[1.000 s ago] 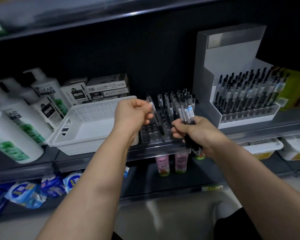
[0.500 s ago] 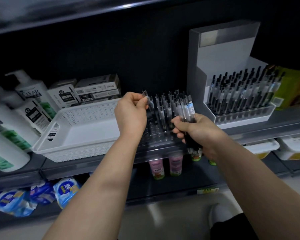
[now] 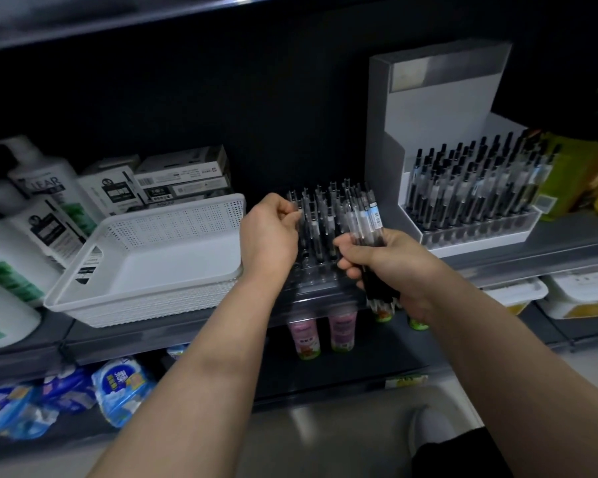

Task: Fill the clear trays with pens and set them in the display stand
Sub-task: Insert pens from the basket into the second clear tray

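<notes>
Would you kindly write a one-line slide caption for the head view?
Left hand pinches one pen at the clear tray while right hand grips a pen bundle beside the stocked display stand.

Dark grey shelving (image 3: 159, 341), black back panel (image 3: 273, 115), pale floor (image 3: 325, 446) below, dim light.

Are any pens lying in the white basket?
No, the basket shows only its bare white floor; the pens are in the clear tray, the stand and the right hand.

Left hand (image 3: 269, 232) at tray (image 3: 313, 282) left side, fingers curled, pinching pen (image 3: 300, 219) top. Right hand (image 3: 389, 262) at tray right side, fist gripping pen bundle (image 3: 369, 220).
</notes>
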